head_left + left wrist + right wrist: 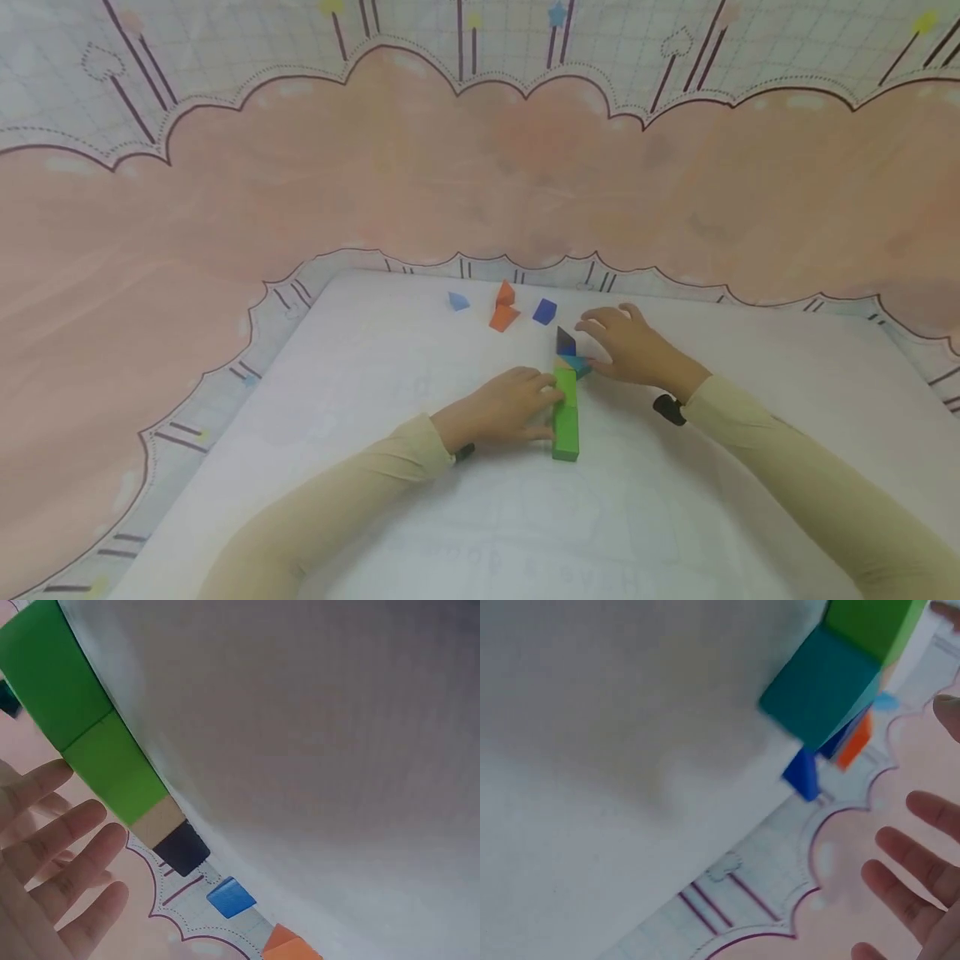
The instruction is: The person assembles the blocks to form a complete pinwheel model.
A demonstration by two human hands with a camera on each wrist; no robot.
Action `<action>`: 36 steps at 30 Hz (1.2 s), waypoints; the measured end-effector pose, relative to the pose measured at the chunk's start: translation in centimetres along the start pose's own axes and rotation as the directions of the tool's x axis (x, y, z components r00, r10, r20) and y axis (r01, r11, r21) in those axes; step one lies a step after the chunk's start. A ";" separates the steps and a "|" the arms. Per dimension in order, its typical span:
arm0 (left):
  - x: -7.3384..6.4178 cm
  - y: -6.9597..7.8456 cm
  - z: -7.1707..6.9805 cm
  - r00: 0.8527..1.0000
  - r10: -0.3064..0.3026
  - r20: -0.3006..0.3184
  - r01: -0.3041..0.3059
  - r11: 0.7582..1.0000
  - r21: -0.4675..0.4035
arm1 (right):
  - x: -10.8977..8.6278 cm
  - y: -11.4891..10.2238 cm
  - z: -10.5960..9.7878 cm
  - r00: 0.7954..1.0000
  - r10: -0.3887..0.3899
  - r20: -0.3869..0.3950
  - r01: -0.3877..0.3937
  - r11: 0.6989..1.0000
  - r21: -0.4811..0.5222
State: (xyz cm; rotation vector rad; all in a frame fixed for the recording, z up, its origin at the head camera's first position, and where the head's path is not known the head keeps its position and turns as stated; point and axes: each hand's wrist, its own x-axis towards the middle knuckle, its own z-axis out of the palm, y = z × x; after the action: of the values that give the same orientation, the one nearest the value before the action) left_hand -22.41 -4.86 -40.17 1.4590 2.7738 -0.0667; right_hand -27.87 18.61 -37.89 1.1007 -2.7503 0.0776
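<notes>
A dark green block [566, 437] and a light green block [566, 386] lie end to end in a row. Past them come a wood-coloured face [158, 822], a teal wedge-like block [578, 366] and a dark navy block [566, 342]. My left hand [512, 407] lies along the left side of the green blocks, its fingertips right at their edge and its fingers spread. On the other side is my right hand [630, 348], fingers apart, its thumb close to the teal block. In the right wrist view the teal block [821, 686] juts out beside the light green one.
Beyond the row lie two orange blocks [504, 317], a blue block [545, 312] and a light blue block [458, 301] on the white table [375, 333]. A patterned pink and white cloth [450, 167] rises behind the table. Dark wrist cameras show at both cuffs.
</notes>
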 end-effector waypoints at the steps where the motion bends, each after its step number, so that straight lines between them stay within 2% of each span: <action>1: 0.1 -0.1 0.1 1.000 -0.001 -0.002 0.001 1.000 0.002 | -0.4 -0.5 -0.1 1.000 -0.011 -0.015 0.011 1.000 -0.011; 7: 0.2 -0.6 0.4 1.000 0.001 -0.006 -0.001 1.000 0.009 | -2.8 -3.7 -0.2 0.995 -0.071 -0.065 0.067 0.996 -0.061; 13: 0.2 -0.7 0.1 1.000 -0.005 0.002 0.005 1.000 0.023 | -4.5 -5.9 0.6 0.987 -0.145 -0.068 0.140 0.987 -0.074; 23: 0.2 -0.5 0.0 0.998 -0.038 0.042 0.038 0.999 -0.012 | -5.2 -6.2 1.7 0.971 -0.229 -0.065 0.225 0.973 -0.058; 31: 0.2 -0.6 -0.1 0.997 -0.051 0.056 0.053 0.998 -0.036 | -5.3 -5.9 2.2 0.962 -0.262 -0.082 0.258 0.964 -0.056; 36: 0.3 -0.7 0.2 0.997 -0.052 0.050 0.054 0.998 -0.028 | -5.4 -5.9 2.3 0.963 -0.263 -0.058 0.259 0.964 -0.061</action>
State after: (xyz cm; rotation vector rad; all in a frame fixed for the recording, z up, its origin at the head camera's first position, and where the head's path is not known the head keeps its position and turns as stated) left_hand -23.17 -4.98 -40.36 1.3585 2.7626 -0.0616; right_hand -20.33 17.74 -41.25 1.4078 -2.5101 0.0057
